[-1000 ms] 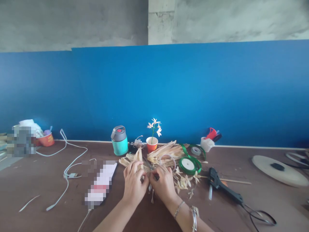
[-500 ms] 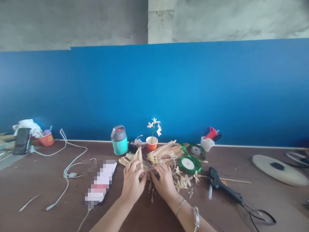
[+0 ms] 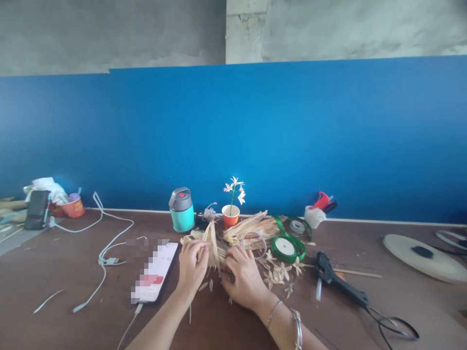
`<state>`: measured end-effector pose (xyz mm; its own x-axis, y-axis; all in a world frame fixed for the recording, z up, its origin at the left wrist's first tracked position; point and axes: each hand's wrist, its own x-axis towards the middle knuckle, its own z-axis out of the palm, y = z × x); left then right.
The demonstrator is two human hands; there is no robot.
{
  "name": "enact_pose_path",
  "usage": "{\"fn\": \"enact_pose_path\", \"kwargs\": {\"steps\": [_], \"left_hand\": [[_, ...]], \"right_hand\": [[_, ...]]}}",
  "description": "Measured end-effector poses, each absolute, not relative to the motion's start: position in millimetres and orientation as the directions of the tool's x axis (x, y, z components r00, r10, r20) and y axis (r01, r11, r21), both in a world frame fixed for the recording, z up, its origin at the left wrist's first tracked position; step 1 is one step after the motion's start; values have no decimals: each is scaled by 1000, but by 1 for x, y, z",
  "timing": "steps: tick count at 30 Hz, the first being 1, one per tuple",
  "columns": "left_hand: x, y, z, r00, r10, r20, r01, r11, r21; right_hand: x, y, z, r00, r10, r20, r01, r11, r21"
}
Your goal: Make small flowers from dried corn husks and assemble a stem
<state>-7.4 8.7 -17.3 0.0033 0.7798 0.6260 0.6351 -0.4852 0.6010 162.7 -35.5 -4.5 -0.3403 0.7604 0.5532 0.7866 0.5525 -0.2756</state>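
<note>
Left hand (image 3: pixel 191 265) is pinching husk strip (image 3: pixel 212 241); right hand (image 3: pixel 245 278) is curling just beside it, grip unclear; both are resting on table (image 3: pixel 73 291).

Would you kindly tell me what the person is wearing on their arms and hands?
No sleeves show; both forearms are uncovered. The right hand has a thin chain bracelet at the wrist and, further up, a plain silver-coloured bangle. The left hand and its wrist show no jewellery, watch or glove. No rings can be made out.
</note>
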Motion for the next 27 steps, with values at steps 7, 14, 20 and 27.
{"fn": "enact_pose_path", "kwargs": {"steps": [7,14,20,27], "left_hand": [[-5,7,-19,8,772,636,645,-490,586],[-4,7,-17,2,758,652,651,-496,575],[-2,7,-18,0,745,667,642,-511,571],[-1,3,-15,6,744,669,630,-522,575]], "right_hand": [[150,-43,-3,-590,683,429,725,683,-90],[146,-42,-8,-614,656,439,715,698,-42],[145,-42,-8,-579,691,434,747,663,-59],[144,-40,-12,-486,716,502,752,635,-177]]}}
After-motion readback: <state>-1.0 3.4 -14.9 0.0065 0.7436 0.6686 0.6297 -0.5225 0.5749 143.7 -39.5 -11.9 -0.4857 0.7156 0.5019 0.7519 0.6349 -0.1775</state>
